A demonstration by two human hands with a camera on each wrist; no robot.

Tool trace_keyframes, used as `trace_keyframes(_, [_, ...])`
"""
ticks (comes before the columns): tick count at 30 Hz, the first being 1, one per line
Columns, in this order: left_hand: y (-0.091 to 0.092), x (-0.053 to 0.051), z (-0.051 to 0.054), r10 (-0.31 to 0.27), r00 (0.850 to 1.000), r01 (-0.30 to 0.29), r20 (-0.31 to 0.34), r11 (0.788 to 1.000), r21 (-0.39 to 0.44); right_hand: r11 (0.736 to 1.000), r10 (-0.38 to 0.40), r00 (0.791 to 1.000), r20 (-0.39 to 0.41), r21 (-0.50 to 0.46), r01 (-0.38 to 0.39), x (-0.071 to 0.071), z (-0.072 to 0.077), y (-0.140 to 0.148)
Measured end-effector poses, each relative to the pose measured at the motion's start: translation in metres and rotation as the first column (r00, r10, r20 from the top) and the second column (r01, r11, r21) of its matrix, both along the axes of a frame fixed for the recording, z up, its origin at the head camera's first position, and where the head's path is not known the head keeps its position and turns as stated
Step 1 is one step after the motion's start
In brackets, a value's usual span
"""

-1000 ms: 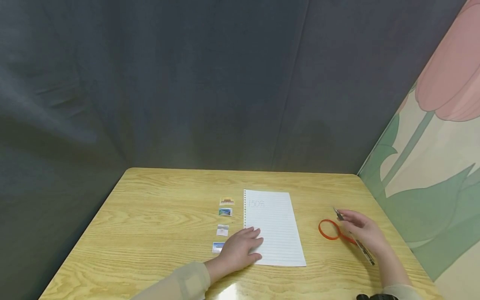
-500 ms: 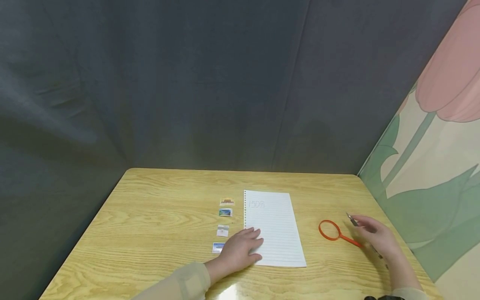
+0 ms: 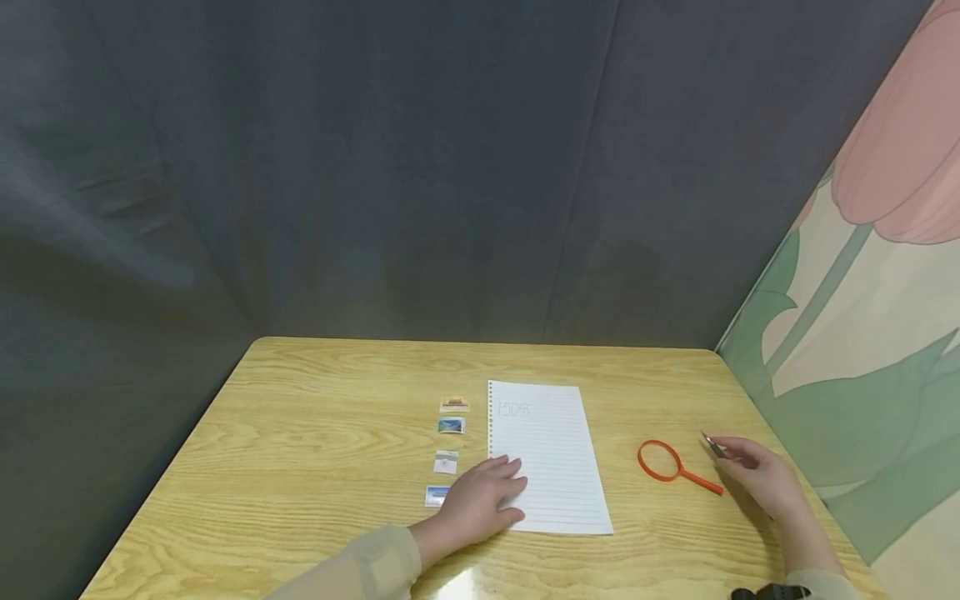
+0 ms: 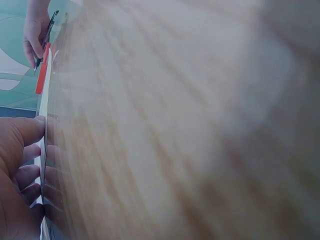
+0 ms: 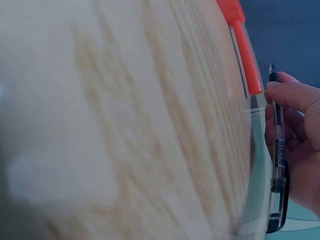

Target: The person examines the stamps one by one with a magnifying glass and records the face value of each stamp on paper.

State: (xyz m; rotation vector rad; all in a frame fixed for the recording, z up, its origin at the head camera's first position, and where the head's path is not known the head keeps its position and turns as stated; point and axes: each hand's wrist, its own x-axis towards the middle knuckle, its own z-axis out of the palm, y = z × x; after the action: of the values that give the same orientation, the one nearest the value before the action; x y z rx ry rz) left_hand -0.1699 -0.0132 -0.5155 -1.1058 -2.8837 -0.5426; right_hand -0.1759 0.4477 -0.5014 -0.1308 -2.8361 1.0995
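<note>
My left hand point(image 3: 483, 500) rests with spread, fairly straight fingers on the lower left of a lined sheet of paper point(image 3: 555, 450). Handwriting beginning "150" shows near the sheet's top left. A pen point(image 5: 278, 145) with a clear barrel and black clip is pinched between the thumb and fingers of my right hand point(image 3: 761, 479), its tip pointing away from me. Just left of that hand lies a red magnifying glass point(image 3: 701, 481), its handle end near my fingers. In the head view most of the pen is hidden behind the hand.
Left of the sheet, several small stamp-like pictures lie in a column, among them a yellow one point(image 3: 453, 404), a green-blue one point(image 3: 452, 425) and a grey-white one point(image 3: 446, 462). My left hand partly covers a blue one point(image 3: 437, 496). A dark curtain point(image 3: 420, 183) hangs behind the wooden table point(image 3: 315, 467).
My right hand has moved right with the pen, from above the magnifying glass's handle to beside it, uncovering the handle. My left hand and the paper have stayed put.
</note>
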Motion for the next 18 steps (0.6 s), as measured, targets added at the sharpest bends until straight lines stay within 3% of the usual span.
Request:
trace_keyframes(7, [0.0,0.0,0.001,0.006,1.0,-0.006,0.006,1.0,0.001,0.998,0.011,0.998,-0.056,0.064,-0.008,-0.002,-0.005,0.004])
trace_keyframes(18, [0.0,0.001,0.001,0.008,1.0,-0.008,-0.003,1.0,-0.002,0.995,0.022,0.999,-0.047,0.097,-0.017,-0.007,-0.012,0.007])
